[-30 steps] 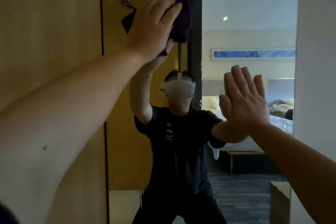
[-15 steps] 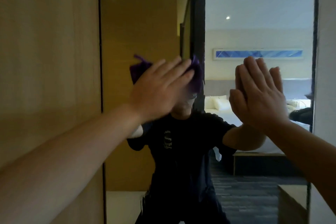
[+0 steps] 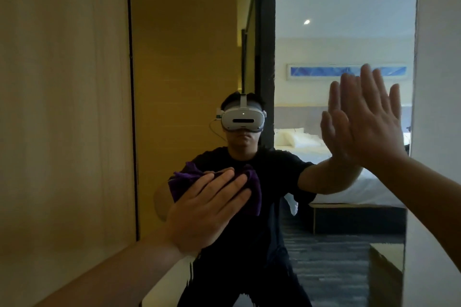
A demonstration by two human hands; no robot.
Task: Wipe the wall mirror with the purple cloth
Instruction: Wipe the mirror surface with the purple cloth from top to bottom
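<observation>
- Now the left hand [image 3: 207, 209] lies flat with straight fingers on the purple cloth [image 3: 252, 189], pressing it against the mirror [image 3: 187, 45]; the fingers are not curled round it.
- The cloth is bunched, and shows past the fingertips and above the knuckles, low on the glass, left of the middle.
- The right hand [image 3: 369, 122] is open too, fingers straight and a little spread, palm flat on the glass up to the right and well apart from the cloth; it holds nothing.
- Its reflection meets it palm to palm.
- The mirror stands upright between a pale wood panel [image 3: 62, 107] on the left and a white wall [image 3: 439, 82] on the right.
- In the glass are a person in a dark shirt with a white headset [image 3: 243, 119], a bed [image 3: 349, 182] with white linen behind, a blue picture [image 3: 324, 71] on the far wall, and dark patterned carpet [image 3: 331, 269].
</observation>
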